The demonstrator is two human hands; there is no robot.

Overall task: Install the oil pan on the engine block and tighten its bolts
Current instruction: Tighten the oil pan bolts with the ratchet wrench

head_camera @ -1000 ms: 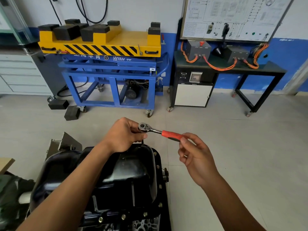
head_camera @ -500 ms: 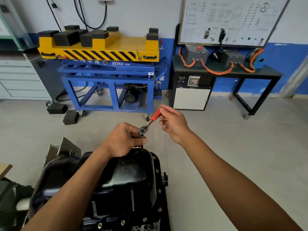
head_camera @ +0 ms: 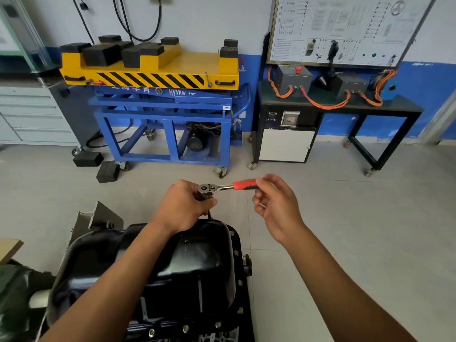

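Observation:
A glossy black oil pan (head_camera: 197, 265) sits on the engine block, with bolts (head_camera: 238, 282) along its right flange and near edge. My left hand (head_camera: 183, 206) grips the head end of a ratchet wrench (head_camera: 223, 186) over the pan's far rim; the extension under it is mostly hidden by my fingers. My right hand (head_camera: 274, 206) pinches the red handle's end with its fingertips, and the handle points to the right.
A blue wheeled cart (head_camera: 165, 124) carrying a yellow lift platform stands beyond the engine. A black bench (head_camera: 340, 107) with orange cables is at the back right. Two black rubber blocks (head_camera: 98, 166) lie on the floor to the left. A grey bracket (head_camera: 98, 218) sits beside the pan.
My right hand has swung the red handle from pointing away and up back round to the right. My left hand has stayed on the ratchet head.

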